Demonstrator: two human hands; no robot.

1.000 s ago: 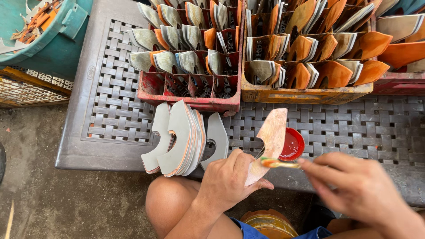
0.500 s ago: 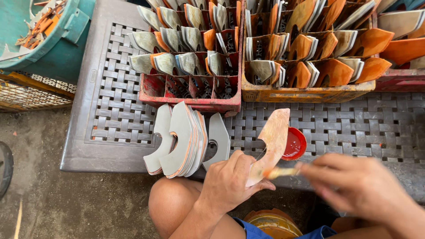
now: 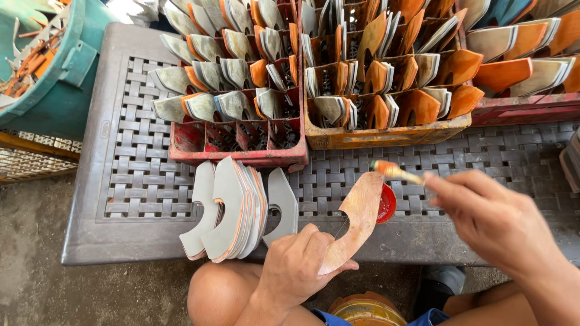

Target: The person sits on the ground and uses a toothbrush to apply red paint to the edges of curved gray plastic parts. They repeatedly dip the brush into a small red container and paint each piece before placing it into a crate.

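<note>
Left hand (image 3: 299, 265) holds a curved, flat cut-out piece (image 3: 356, 220) by its lower end, grip closed around it with the thumb on the face, the piece raised just above the near edge of the worktop (image 3: 109, 241). Its face is already smeared orange. It looks thin, light and fairly stiff, probably card or thin board; the wet face would smear, so the bare lower end and the edges seem the safest places to take hold. Right hand (image 3: 495, 223) pinches a small brush (image 3: 396, 172), orange at the tip, just above the piece's upper end. A little red dish (image 3: 386, 204) of colour sits directly behind the piece. Left of the piece, a stack of grey cut-outs (image 3: 232, 208) leans on the worktop. Beyond it, a red crate (image 3: 241, 154) and a yellow crate (image 3: 386, 134) hold more pieces upright in compartments, grey and orange-coated. A teal tub (image 3: 66, 78) with scraps stands far left.
</note>
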